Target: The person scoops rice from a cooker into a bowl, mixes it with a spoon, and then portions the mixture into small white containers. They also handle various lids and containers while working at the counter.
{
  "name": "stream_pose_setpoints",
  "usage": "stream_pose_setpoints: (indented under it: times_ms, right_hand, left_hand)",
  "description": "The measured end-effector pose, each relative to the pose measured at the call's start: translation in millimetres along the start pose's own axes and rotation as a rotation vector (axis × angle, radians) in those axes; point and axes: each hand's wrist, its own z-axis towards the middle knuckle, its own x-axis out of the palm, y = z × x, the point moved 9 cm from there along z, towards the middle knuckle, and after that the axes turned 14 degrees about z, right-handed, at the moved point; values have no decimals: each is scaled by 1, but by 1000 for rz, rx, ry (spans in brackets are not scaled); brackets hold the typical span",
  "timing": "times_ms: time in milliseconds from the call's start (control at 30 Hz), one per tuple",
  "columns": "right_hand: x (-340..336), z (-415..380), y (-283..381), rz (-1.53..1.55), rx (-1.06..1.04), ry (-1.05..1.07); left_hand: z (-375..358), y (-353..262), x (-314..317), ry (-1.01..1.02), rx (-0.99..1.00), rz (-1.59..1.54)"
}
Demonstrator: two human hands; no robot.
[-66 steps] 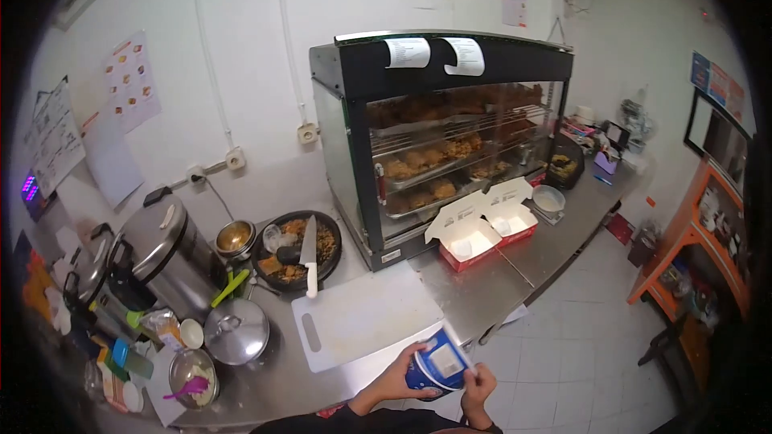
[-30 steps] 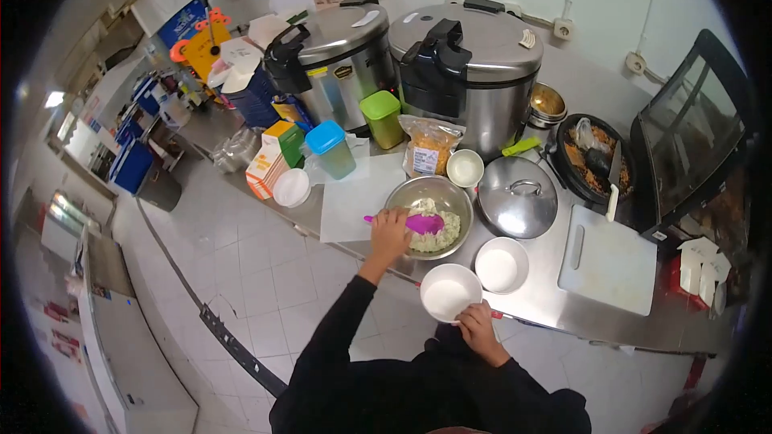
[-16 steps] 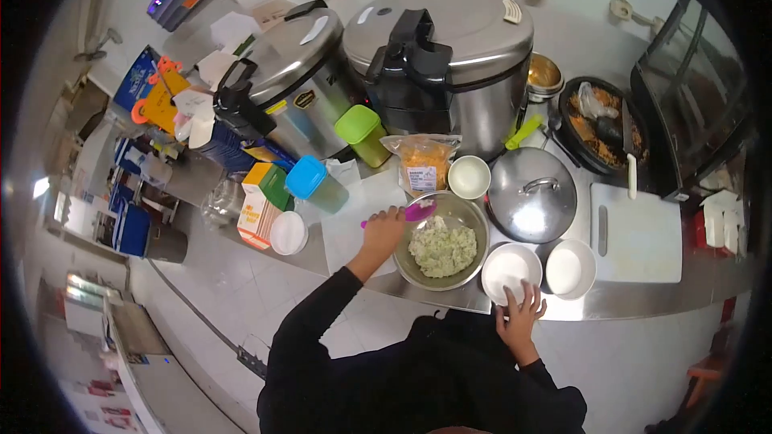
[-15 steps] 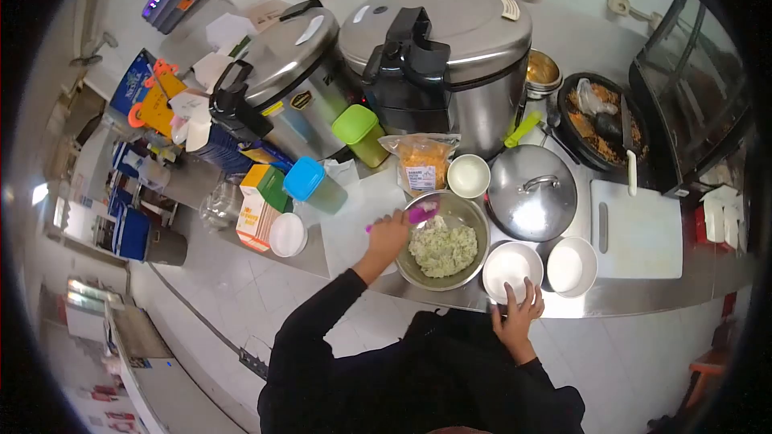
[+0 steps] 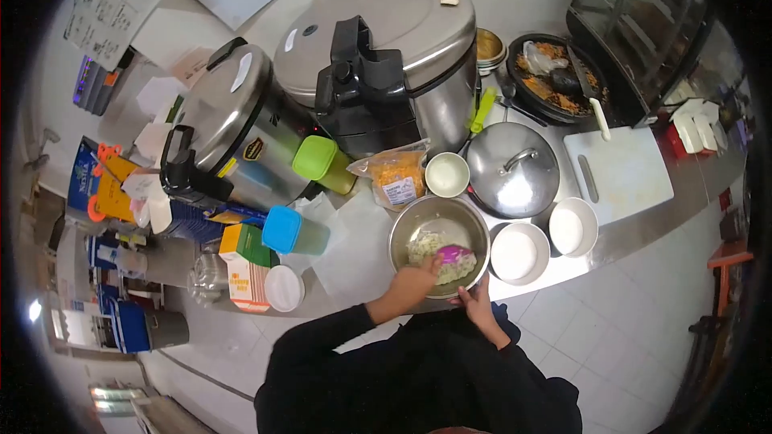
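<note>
My left hand (image 5: 407,287) is closed round a purple rice paddle (image 5: 457,255), whose head is pressed into pale, green-flecked rice (image 5: 428,249). That food sits in a steel mixing bowl (image 5: 441,210) at the counter's front edge. At the bowl's front right side, my right hand (image 5: 479,312) grips the rim, fingers partly hidden beneath it. Two white bowls (image 5: 519,254) stand just to the right, the farther one a white bowl (image 5: 573,228) with a pale inside.
Behind the mixing bowl are a bag of orange crumbs (image 5: 396,180), a small bowl (image 5: 447,174) and a lidded pan (image 5: 515,170). A knife (image 5: 593,100) rests across a dark mortar (image 5: 555,116) near a white cutting board (image 5: 623,176). Large rice cookers (image 5: 446,116) line the wall.
My right hand has left the white bowl and taken hold of the mixing bowl's rim. My left hand has moved the paddle down into the rice, at the right. The view has shifted.
</note>
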Motion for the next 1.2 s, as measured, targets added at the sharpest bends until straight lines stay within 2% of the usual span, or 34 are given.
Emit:
stream_pose_setpoints:
  times_ms: [100, 167, 200, 267, 300, 367, 400, 433, 467, 500, 567, 633, 700, 767, 833, 867, 900, 933, 967, 1000, 1067, 1200]
  right_hand:
    - [-10, -7, -2, -27, -38, -87]
    - [-9, -8, -3, -20, -72, -117]
    - [-9, -8, -3, -17, -112, -134]
    - [-9, -7, -6, -39, -146, -150]
    - [-4, -8, -3, -65, -161, -167]
    - [-2, -7, 0, -87, -176, -193]
    - [-1, -7, -1, -85, -184, -165]
    - [1, -6, -1, -82, -191, -136]
    - [-2, -6, -2, -80, -193, -144]
    - [-3, -4, -5, -93, -158, -146]
    - [-2, -5, -5, -108, -131, -156]
    - [-2, -6, -6, -53, -56, -205]
    - [-2, -5, -5, -43, -68, -184]
    - [-1, -5, -3, -11, -48, -169]
    - [-23, -10, -14, -22, -71, -137]
    - [-33, -14, -16, -30, -94, -108]
    - [-55, -28, 2, -307, -185, -300]
    - [-87, -41, 9, -344, -335, -529]
    - [-89, -61, 46, -536, -498, -735]
    - [-97, -59, 59, -455, -572, -748]
    - [-83, -45, 95, -526, -726, -629]
    - [-78, -14, 108, -583, -777, -600]
  left_hand:
    - [5, 49, -1, 102, 137, 50]
    - [26, 80, -16, 46, -35, 140]
    - [27, 84, -12, 46, -27, 138]
    - [28, 97, 13, 275, -66, 122]
    - [25, 100, 10, 272, -58, 122]
    - [1, 93, 28, 589, -29, -184]
    - [-6, 89, 52, 591, -21, -184]
    - [-14, 76, 87, 523, 39, -388]
    - [-20, 64, 101, 451, 98, -591]
    - [-20, 54, 101, 452, 109, -587]
    - [-9, 38, 98, 384, -42, -831]
    - [0, 31, 108, 363, -90, -910]
    - [6, 35, 107, 340, -150, -989]
    - [-7, 34, 130, 674, -399, -1453]
    - [-8, 38, 118, 687, -367, -1474]
    - [-9, 40, 109, 705, -333, -1493]
    - [-10, 46, 103, 693, -338, -1491]
    - [-14, 51, 99, 717, -360, -1499]
    - [-20, 56, 96, 747, -386, -1506]
    - [-22, 61, 92, 740, -396, -1504]
    - [-24, 66, 80, 737, -354, -1494]
    - [-28, 76, 66, 685, -402, -1437]
